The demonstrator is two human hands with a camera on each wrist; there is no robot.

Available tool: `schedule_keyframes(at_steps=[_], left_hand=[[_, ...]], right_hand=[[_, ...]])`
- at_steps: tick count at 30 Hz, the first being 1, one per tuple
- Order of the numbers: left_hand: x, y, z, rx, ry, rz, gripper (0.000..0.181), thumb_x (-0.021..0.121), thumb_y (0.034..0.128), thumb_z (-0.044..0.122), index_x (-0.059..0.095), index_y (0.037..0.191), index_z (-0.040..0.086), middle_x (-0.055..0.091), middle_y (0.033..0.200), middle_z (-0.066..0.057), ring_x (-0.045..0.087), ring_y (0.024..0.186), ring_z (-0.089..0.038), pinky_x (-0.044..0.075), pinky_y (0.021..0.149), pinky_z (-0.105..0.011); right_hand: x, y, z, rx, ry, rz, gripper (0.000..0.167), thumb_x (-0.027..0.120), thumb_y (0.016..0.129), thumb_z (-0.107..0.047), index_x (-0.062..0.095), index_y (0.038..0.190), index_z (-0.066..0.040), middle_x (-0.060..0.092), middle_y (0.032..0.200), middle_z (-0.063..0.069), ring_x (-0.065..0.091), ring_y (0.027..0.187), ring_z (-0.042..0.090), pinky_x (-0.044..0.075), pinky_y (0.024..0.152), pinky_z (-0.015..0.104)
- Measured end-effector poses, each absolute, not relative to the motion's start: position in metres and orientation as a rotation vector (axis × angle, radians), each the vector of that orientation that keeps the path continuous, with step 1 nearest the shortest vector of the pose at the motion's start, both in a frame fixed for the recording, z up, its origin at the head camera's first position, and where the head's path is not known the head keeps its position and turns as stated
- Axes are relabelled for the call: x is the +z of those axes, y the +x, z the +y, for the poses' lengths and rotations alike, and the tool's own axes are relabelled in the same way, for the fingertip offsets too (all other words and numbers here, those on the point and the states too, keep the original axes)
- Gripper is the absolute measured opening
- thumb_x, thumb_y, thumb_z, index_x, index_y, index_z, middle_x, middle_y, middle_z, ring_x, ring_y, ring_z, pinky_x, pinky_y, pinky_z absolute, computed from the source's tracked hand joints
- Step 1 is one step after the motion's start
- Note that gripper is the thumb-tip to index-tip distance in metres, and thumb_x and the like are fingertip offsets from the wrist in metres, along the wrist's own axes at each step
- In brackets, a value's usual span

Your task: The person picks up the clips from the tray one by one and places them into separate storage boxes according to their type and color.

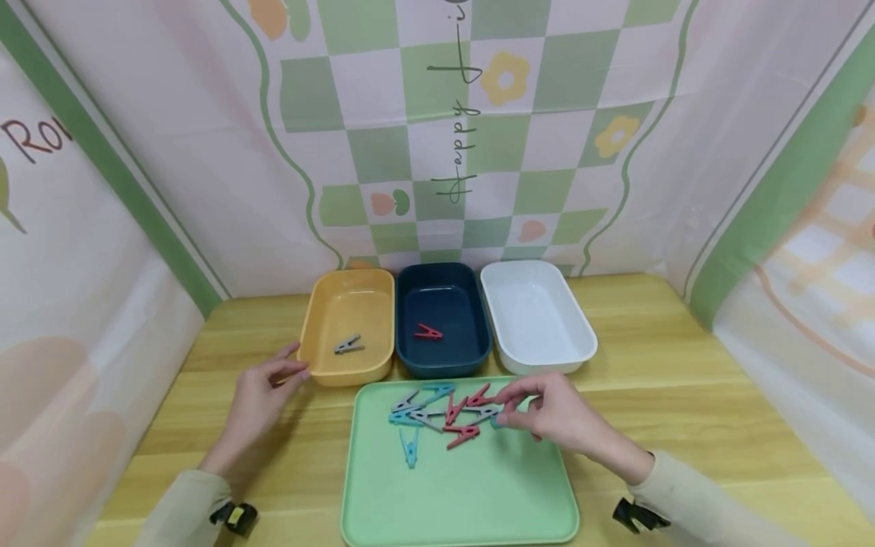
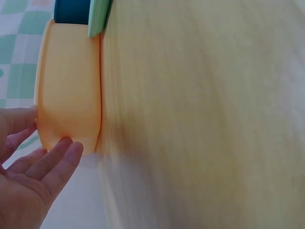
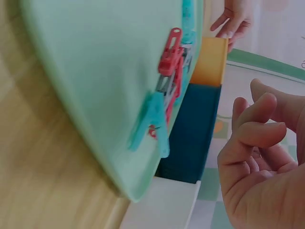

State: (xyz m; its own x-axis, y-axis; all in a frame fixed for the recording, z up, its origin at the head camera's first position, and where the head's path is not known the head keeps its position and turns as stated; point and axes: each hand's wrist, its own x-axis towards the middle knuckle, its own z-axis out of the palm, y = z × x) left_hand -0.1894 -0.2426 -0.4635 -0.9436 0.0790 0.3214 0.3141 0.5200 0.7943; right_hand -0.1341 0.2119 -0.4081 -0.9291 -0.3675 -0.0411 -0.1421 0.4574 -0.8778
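Note:
My left hand [image 1: 263, 399] touches the near left corner of the yellow bin [image 1: 347, 377], fingers fairly straight. In the left wrist view, fingertips rest against its outer wall. A grey clothespin [image 1: 349, 346] lies inside it. My right hand [image 1: 554, 410] hovers over the right side of the pile of clothespins on the green tray [image 1: 458, 494]. Its fingers are loosely bent, thumb apart, with nothing held in the right wrist view. Closest to it is a teal clothespin [image 3: 153, 121], partly hidden in the head view. Red [image 1: 462, 435], grey and blue [image 1: 409, 448] clothespins lie beside it.
Behind the tray, a navy bin [image 1: 443, 370] holds a red clothespin [image 1: 428, 332]. To its right stands a white bin [image 1: 540, 319]. All rest on a wooden table [image 1: 683, 395], with a patterned cloth [image 1: 437, 152] hanging behind.

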Motion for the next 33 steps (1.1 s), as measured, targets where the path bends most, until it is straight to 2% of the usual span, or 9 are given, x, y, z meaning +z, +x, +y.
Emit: schedule_keyframes(at_steps=[7,18,33], left_hand=[[-0.464,-0.189,-0.242,-1.397,-0.316,-2.521,0.013,0.075,0.0947,-0.005,0.076,0.107,-0.008,0.058,0.147,-0.025,0.067,0.119,-0.042,0.057,0.084,-0.013],[-0.463,-0.188,-0.241,-1.400,-0.302,-2.526,0.013,0.075,0.0958,-0.004,0.076,0.108,-0.009,0.057,0.147,-0.026,0.069,0.117,-0.042,0.056,0.084,-0.012],[-0.464,-0.189,-0.242,-1.406,-0.321,-2.509,0.012,0.075,0.0949,-0.006,0.076,0.106,-0.008,0.058,0.146,-0.026,0.067,0.119,-0.042,0.057,0.084,-0.013]], right_hand=[[-0.423,-0.130,0.222,-1.496,-0.402,2.474,0.026,0.084,0.088,-0.009,0.076,0.108,0.005,0.072,0.087,0.005,0.052,0.048,0.010,0.048,0.043,0.024],[-0.440,-0.134,0.237,-1.459,-0.342,2.511,0.032,0.085,0.087,-0.010,0.076,0.115,0.004,0.073,0.090,0.006,0.052,0.047,0.011,0.048,0.043,0.024],[-0.449,-0.141,0.237,-1.394,-0.340,2.560,0.031,0.086,0.085,-0.004,0.076,0.114,0.002,0.072,0.088,0.004,0.053,0.047,0.011,0.050,0.043,0.026]])
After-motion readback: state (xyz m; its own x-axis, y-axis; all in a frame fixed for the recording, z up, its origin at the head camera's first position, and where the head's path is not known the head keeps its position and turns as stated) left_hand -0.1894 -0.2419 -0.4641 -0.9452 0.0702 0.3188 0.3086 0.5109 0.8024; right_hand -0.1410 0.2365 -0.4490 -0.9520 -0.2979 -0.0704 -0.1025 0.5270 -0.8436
